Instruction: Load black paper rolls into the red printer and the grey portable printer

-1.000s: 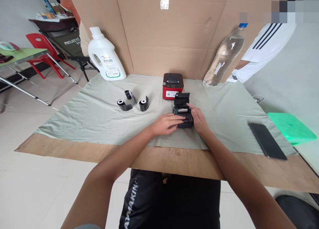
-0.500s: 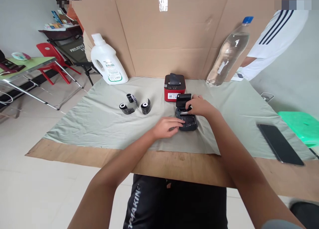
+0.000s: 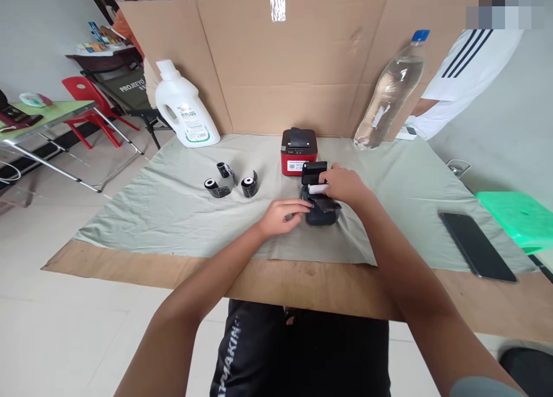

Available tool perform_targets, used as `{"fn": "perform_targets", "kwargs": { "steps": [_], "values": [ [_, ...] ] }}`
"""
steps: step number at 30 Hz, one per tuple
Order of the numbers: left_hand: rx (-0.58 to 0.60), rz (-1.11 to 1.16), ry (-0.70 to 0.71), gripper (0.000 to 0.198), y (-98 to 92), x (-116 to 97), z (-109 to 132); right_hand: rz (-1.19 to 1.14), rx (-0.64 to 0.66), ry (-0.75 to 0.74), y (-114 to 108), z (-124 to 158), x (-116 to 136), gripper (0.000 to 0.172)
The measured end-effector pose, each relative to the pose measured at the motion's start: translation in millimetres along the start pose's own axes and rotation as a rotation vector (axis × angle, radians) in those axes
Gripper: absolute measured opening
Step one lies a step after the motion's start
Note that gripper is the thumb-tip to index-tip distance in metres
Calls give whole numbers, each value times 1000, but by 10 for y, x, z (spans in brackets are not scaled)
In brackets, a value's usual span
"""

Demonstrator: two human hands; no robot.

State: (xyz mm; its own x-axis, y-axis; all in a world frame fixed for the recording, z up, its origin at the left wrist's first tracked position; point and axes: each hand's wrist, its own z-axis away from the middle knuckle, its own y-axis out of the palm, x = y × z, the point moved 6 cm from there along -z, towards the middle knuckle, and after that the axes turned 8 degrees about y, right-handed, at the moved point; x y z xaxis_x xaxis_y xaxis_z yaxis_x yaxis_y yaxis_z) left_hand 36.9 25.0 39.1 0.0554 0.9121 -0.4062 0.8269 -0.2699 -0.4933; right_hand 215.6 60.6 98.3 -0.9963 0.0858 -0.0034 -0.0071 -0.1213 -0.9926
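Observation:
A small black portable printer (image 3: 320, 217) lies on the cloth with its lid (image 3: 314, 172) raised. In its bay shows a paper roll (image 3: 317, 188), its white side up and a dark loose strip hanging over the printer's front. My right hand (image 3: 348, 186) is closed, fingertips on the right end of this roll. Some of those fingers are hidden behind the hand. My left hand (image 3: 280, 217) has its fingers stretched out, their tips touching the printer's left edge. Just behind stands a red and black printer (image 3: 299, 152) with dark paper coming out of its top.
Several items share the grey cloth (image 3: 173, 224): black paper rolls (image 3: 249, 185) at left, a white detergent bottle (image 3: 188, 109), a large water bottle (image 3: 393, 94) and a phone (image 3: 477, 246). A cardboard screen (image 3: 294, 57) backs the table. A person in white stands behind, right.
The paper roll has come up higher in the printer's bay, and its dark strip now lifts over the front. My left hand has slid slightly back to the printer's edge. The view has shifted a little.

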Motion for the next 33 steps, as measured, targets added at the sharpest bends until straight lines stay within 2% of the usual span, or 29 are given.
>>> {"fn": "perform_targets", "kwargs": {
  "steps": [2, 5, 8, 11, 13, 16, 18, 20, 24, 29, 33],
  "values": [
    [-66, 23, -78, 24, -50, 43, -7, -46, -45, -46, -107, 67, -14, 28],
    [-255, 58, -282, 21, -155, 177, 29, -186, -72, -181, -212, 188, 65, 24],
    [-421, 184, -486, 44, -193, 325, 106, -383, -48, -379, -225, 287, 259, 20],
    [-480, 287, -568, 54, -180, 400, 141, -546, -70, -489, -194, 294, 406, 16],
    [-506, 312, -575, 55, -193, 424, 147, -666, -56, -454, -137, 223, 425, 19],
    [-519, 320, -538, 59, -234, 442, 139, -890, 71, -313, 17, 70, 395, 26],
    [-512, 310, -525, 61, -256, 462, 139, -1019, 133, -263, 108, -9, 392, 23],
    [-525, 325, -555, 64, -267, 503, 161, -1128, 155, -282, 162, -55, 416, 19],
    [-539, 406, -650, 67, -252, 586, 200, -1247, 148, -346, 208, -75, 473, 27],
    [-576, 447, -592, 69, -275, 603, 181, -1286, 138, -210, 289, -112, 453, 27],
    [-548, 470, -661, 70, -243, 656, 212, -1293, 58, -307, 261, -111, 482, 26]
  ]
}}
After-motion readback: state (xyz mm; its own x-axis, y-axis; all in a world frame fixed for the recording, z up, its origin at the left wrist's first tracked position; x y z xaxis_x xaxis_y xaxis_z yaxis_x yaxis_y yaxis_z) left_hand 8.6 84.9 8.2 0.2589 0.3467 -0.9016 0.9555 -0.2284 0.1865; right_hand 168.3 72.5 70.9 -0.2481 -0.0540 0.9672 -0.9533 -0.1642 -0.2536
